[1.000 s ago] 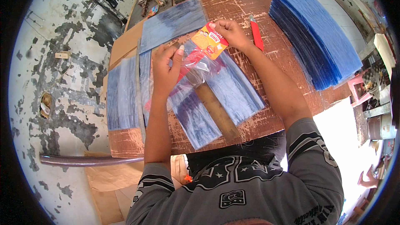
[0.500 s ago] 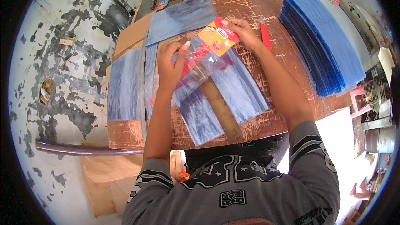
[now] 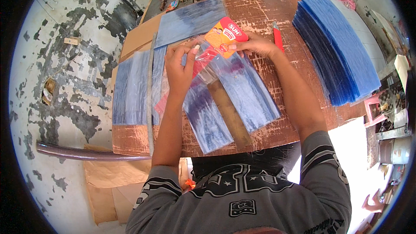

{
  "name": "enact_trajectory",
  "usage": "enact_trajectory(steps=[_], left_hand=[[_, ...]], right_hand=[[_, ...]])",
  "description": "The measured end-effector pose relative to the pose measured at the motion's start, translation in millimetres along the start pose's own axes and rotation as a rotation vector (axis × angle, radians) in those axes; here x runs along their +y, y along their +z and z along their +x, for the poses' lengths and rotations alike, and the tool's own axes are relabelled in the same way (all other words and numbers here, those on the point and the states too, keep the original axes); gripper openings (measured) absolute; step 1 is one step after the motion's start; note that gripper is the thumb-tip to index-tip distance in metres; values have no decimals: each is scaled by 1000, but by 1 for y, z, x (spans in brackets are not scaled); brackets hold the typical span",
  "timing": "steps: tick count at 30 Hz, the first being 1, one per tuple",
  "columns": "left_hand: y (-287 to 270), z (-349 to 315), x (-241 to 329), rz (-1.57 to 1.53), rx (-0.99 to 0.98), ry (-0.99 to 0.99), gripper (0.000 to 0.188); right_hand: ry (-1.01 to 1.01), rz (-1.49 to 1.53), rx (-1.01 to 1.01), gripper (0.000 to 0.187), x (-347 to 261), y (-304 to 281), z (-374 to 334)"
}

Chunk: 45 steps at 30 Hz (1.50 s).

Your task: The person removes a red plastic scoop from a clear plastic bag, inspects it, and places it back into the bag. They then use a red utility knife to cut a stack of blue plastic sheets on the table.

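A small red and orange printed card (image 3: 226,37) is pinched at its lower right edge by my right hand (image 3: 256,46), thumb on its face. My left hand (image 3: 178,60) is closed, thumb and forefinger pressed together on clear plastic film (image 3: 203,55) beside the card. The film reaches the card's lower left edge; whether the card sits inside it I cannot tell. Below lie two bluish stacks of clear plastic sheets, a left one (image 3: 207,121) and a right one (image 3: 247,93), with a brown strip (image 3: 229,112) between them. Reddish film (image 3: 200,67) lies under my left hand.
A tall stack of blue plastic sheets (image 3: 342,47) stands at the right. A red-handled cutter (image 3: 277,38) lies nearby. More clear sheets (image 3: 190,21) and a long metal ruler (image 3: 150,99) are at the left of the scratched brown table (image 3: 290,104). Clutter sits at the far end.
My right hand has moved from the card's upper right corner down to its lower right edge. The card has shifted only slightly. My left hand stays almost in place.
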<state>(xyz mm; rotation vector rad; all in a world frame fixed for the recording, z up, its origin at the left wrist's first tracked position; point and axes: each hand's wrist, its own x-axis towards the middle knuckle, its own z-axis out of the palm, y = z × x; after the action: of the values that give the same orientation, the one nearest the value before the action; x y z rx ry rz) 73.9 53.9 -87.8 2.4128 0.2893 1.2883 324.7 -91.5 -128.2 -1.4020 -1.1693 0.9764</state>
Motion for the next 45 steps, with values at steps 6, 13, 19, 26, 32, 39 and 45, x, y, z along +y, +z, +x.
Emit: enact_trajectory(steps=[6, 13, 19, 26, 32, 39, 45], left_hand=[[-4, -3, -5, 14, -74, -16, 17], [-14, -4, 1, -110, -51, -20, 41], [-33, -25, -41, 13, -111, -139, 51], [-46, -58, -83, -62, -69, -488, 52], [-61, -62, -83, -612, -172, -778, 32], [-56, -61, -67, -833, -78, -811, 20], [-53, -56, -51, -824, -13, -815, 23]], right_hand=[[-3, 38, 99, 49, -17, 13, -6], [-218, 582, 305, 24, 15, -4, 9], [-358, 750, 591, 23, 15, -14, 15], [-487, 888, 615, 40, 30, -36, 17], [-504, 913, 653, 38, 29, -33, 15], [-509, 966, 558, 42, 37, -42, 15], [-385, 867, 599, 43, 45, -46, 20]])
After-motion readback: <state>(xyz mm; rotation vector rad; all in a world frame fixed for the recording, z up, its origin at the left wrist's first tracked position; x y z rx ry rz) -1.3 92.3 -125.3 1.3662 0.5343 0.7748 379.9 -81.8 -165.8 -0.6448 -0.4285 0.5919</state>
